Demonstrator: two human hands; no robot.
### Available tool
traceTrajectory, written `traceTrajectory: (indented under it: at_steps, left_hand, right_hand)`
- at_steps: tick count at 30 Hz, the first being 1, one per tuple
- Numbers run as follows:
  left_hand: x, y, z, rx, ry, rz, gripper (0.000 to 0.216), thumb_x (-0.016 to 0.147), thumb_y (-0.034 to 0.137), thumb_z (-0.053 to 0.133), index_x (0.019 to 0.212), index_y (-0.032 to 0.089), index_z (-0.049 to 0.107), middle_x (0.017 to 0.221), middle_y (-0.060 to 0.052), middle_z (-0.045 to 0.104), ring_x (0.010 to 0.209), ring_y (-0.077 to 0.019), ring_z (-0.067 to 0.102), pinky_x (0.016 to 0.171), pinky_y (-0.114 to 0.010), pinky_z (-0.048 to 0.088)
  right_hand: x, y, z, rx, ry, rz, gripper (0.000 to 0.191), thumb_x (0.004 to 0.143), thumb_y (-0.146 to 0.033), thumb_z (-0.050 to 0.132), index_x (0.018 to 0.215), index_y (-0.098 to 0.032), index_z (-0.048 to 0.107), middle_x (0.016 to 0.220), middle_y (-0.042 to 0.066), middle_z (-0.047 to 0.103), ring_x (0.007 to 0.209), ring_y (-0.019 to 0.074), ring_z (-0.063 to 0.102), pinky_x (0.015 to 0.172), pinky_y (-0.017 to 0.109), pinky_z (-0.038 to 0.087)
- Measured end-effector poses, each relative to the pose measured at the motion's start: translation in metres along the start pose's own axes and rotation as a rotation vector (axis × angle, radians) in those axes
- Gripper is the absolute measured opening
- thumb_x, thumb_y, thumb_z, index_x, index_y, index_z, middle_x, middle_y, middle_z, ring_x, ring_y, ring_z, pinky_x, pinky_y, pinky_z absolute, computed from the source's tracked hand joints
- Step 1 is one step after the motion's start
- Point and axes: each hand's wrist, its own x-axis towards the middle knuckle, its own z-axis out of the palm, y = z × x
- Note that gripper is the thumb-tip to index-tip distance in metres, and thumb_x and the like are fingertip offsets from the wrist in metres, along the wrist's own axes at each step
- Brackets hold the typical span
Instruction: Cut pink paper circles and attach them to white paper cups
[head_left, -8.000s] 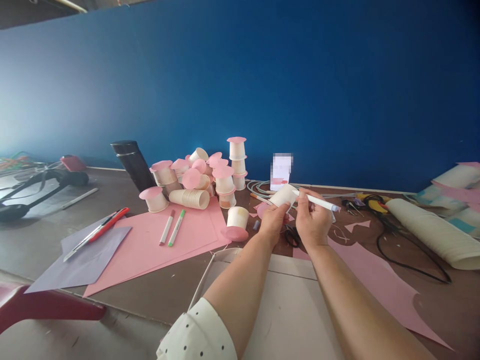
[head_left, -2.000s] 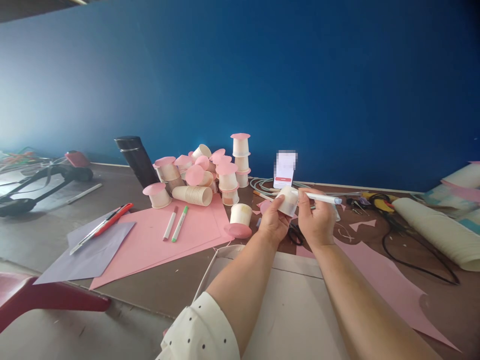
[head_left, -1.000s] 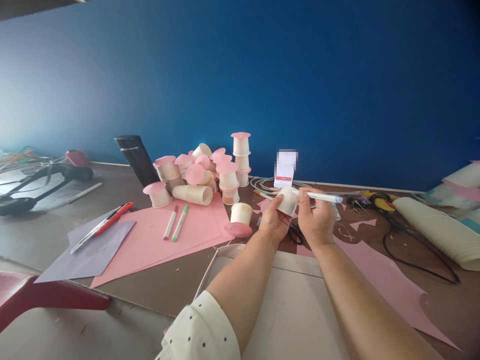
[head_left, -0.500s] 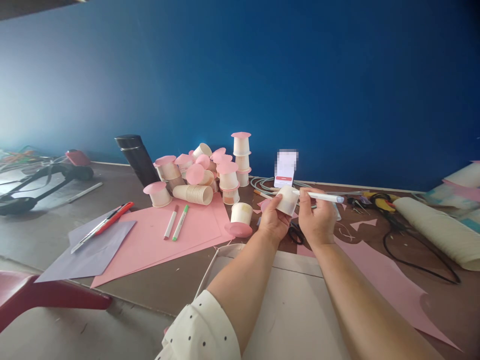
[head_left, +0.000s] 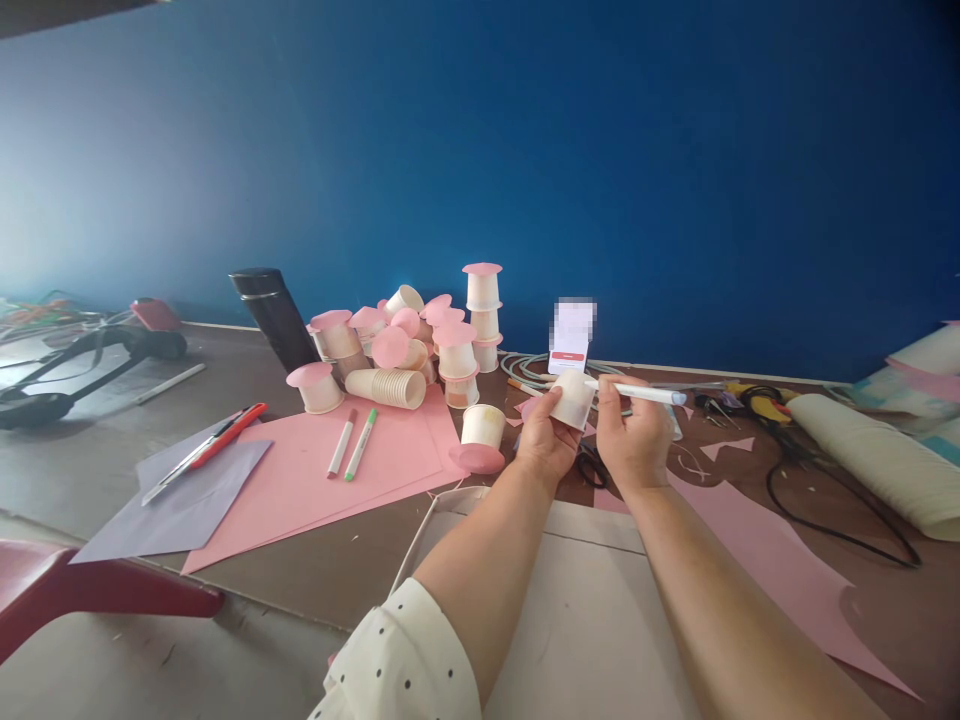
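My left hand [head_left: 546, 441] is closed round a small white paper cup [head_left: 573, 400], held up above the table. My right hand [head_left: 634, 442] grips a white marker pen [head_left: 641, 395] with a pale blue cap, its tip against the cup's side. Just left of my hands stands another white cup on a pink paper disc [head_left: 477, 438]. Black scissors [head_left: 590, 468] lie on the table between and below my hands, partly hidden.
A heap of white cups with pink discs [head_left: 409, 340] and a lying stack of cups [head_left: 386, 387] sit at the back. Pink paper sheets [head_left: 315, 480] carry two markers [head_left: 352, 445]. A black flask [head_left: 274, 318], red cutter [head_left: 217, 445], phone [head_left: 571, 340], cables [head_left: 814, 480] and paper rolls [head_left: 874, 460] lie around.
Little has moved. My left hand has turned the cup slightly while the pen tip stays against it. The view has barely shifted.
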Motion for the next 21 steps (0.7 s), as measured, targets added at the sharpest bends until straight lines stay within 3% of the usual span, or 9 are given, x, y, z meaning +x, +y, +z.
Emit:
traceTrajectory:
  at_steps: [21]
  left_hand:
    - [0.0010, 0.0006, -0.0016, 0.001, -0.016, 0.009, 0.018, 0.076, 0.018, 0.065, 0.093, 0.013, 0.064, 0.087, -0.007, 0.070, 0.077, -0.0150, 0.067, 0.068, -0.022, 0.054]
  right_hand:
    - [-0.0023, -0.0001, 0.0012, -0.002, -0.033, -0.004, 0.024, 0.089, -0.034, 0.050, 0.091, -0.017, 0.067, 0.085, 0.010, 0.070, 0.078, 0.0227, 0.062, 0.074, 0.035, 0.047]
